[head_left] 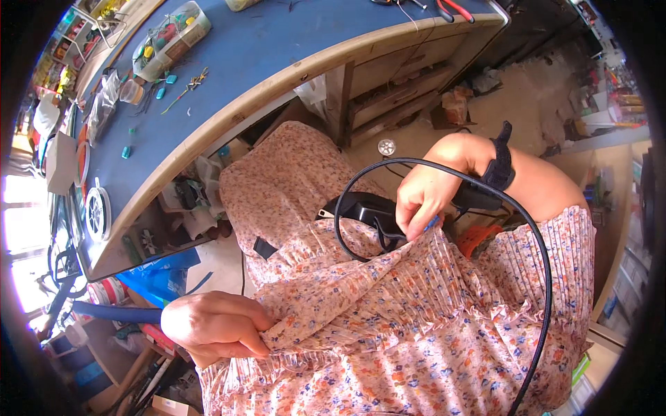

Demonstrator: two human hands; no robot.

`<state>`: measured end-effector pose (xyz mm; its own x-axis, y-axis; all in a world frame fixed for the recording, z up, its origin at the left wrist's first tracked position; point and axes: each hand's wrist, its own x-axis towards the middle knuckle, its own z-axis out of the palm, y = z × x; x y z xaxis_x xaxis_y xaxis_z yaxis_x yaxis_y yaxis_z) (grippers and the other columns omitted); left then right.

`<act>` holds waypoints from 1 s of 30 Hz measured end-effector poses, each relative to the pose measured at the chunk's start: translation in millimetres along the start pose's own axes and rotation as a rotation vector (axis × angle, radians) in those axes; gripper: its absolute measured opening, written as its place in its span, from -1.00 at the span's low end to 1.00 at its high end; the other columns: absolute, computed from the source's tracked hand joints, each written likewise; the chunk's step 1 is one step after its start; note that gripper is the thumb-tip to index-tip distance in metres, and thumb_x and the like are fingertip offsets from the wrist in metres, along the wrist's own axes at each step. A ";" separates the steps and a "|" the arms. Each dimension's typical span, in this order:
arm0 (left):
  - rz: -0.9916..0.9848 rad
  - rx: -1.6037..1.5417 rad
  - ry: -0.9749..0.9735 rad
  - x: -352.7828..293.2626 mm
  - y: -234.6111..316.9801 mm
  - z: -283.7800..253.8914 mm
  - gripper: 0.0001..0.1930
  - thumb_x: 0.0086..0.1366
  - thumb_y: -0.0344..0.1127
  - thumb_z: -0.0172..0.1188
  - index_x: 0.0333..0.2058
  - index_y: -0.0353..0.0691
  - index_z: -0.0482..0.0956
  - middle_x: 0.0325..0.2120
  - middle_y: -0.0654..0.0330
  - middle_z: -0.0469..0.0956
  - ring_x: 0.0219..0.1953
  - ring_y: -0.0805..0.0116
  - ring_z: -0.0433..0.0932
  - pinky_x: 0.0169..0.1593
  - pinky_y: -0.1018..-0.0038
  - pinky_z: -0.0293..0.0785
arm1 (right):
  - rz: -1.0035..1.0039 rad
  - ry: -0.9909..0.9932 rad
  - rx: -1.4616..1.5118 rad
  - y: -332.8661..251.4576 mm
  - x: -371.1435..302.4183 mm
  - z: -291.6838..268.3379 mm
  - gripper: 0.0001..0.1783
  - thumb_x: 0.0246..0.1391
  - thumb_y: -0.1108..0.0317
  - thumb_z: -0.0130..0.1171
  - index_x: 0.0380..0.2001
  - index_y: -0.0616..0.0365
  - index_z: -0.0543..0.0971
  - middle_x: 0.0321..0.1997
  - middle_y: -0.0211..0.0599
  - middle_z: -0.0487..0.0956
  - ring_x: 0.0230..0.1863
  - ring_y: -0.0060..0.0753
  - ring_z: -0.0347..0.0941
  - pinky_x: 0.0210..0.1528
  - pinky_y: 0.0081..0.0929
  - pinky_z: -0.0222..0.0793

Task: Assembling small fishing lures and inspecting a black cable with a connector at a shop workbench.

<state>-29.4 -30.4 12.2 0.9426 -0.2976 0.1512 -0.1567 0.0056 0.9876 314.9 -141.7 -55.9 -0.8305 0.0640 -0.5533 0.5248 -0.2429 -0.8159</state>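
Note:
Floral pleated fabric [388, 291] of the garment I wear spreads over my lap. My left hand [218, 322] is closed at its left side, the fingertips pinching a fold. Farther right, my right hand [430, 191] pinches the upper edge of the cloth, and a small blue bit shows beside its fingertips. Just left of those fingers lies a black case [368, 211] with a thin dark cord. A black cable [543, 277] loops in front of my right hand and runs down over the garment. A black strap [501, 163] wraps my right wrist.
A blue-topped workbench [277, 41] with a wooden edge curves across the top. On it stand a clear bin of small parts [170, 41], a white spool [98, 213] and red-handled pliers [454, 10]. A blue band [114, 313] reaches my left wrist. Shelves crowd the right side.

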 end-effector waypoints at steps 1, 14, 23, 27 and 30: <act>-0.009 0.024 -0.002 -0.5 -0.8 -0.2 -0.86 0.13 -0.49 0.30 -0.32 -0.36 0.58 -0.36 -0.03 0.52 -0.35 0.06 0.57 -0.34 0.35 0.51 | 0.036 0.041 0.011 1.5 -4.4 -0.3 -0.48 0.24 -0.04 0.01 -0.30 0.30 0.59 -0.45 -0.36 0.58 -0.46 -0.58 0.45 -0.35 -0.55 0.39; -0.046 0.006 -0.007 -1.8 -7.4 -8.9 -0.90 0.20 -0.48 0.25 -0.34 -0.40 0.61 -0.42 -0.07 0.54 -0.42 0.02 0.58 -0.35 0.31 0.49 | 0.378 0.251 0.215 -10.1 -57.3 5.7 -0.43 0.20 -0.13 0.03 -0.54 0.22 0.55 -0.61 -0.34 0.58 -0.63 -0.62 0.43 -0.55 -0.66 0.32; -0.060 0.012 0.042 -8.4 -9.6 -10.8 -0.88 0.21 -0.44 0.23 -0.31 -0.38 0.64 -0.43 -0.02 0.53 -0.42 0.06 0.56 -0.36 0.36 0.46 | 0.279 0.270 0.361 3.1 -70.1 8.0 -0.55 0.20 0.00 0.09 -0.52 0.18 0.56 -0.58 -0.47 0.54 -0.62 -0.71 0.38 -0.56 -0.69 0.29; -0.090 0.007 0.086 -12.1 -9.7 -10.3 -0.91 0.19 -0.46 0.25 -0.34 -0.34 0.65 -0.42 -0.01 0.55 -0.42 0.09 0.58 -0.36 0.38 0.47 | 0.235 0.298 0.362 3.3 -76.0 8.9 -0.62 0.20 0.07 0.12 -0.48 0.19 0.59 -0.56 -0.50 0.53 -0.58 -0.72 0.40 -0.54 -0.70 0.31; -0.039 0.041 0.094 -14.0 -11.7 -11.6 -0.84 0.13 -0.46 0.31 -0.29 -0.36 0.61 -0.39 -0.01 0.52 -0.37 0.09 0.57 -0.35 0.40 0.47 | 0.237 0.385 0.363 -0.7 -87.1 13.3 -0.66 0.18 0.13 0.15 -0.45 0.22 0.60 -0.56 -0.50 0.53 -0.57 -0.71 0.42 -0.53 -0.69 0.32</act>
<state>-37.3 -15.2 -1.0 0.9716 -0.2056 0.1174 -0.1290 -0.0438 0.9907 384.3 -160.1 -4.9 -0.5352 0.2982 -0.7904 0.5339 -0.6057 -0.5900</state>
